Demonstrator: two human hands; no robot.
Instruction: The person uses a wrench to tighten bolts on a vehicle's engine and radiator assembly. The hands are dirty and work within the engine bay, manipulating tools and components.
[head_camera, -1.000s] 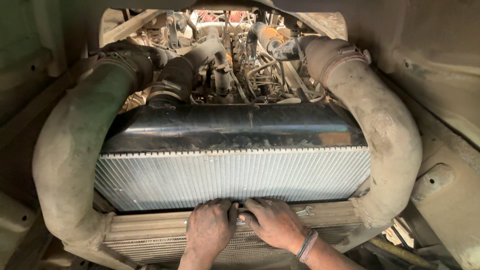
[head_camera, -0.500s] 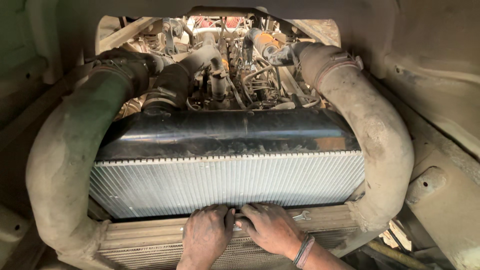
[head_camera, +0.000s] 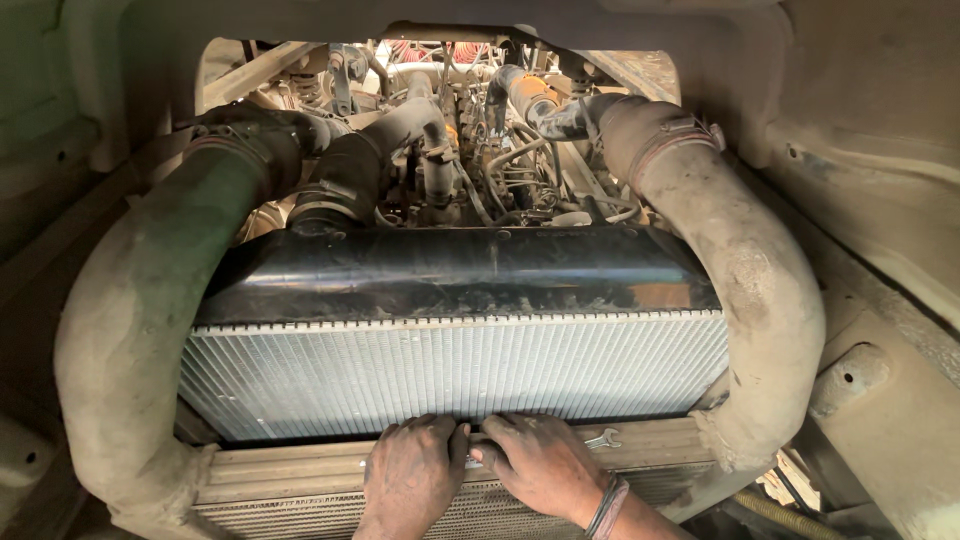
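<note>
My left hand (head_camera: 412, 470) and right hand (head_camera: 540, 462) | pressed together at radiator (head_camera: 455, 375) bottom edge, fingers curled on something hidden | grasp: cannot tell | wrench (head_camera: 602, 439) parked beside right hand for reach.

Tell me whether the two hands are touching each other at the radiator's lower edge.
Touching. The head view shows the left hand and right hand pressed together, fingers meeting with no gap, just below the finned radiator.
</note>
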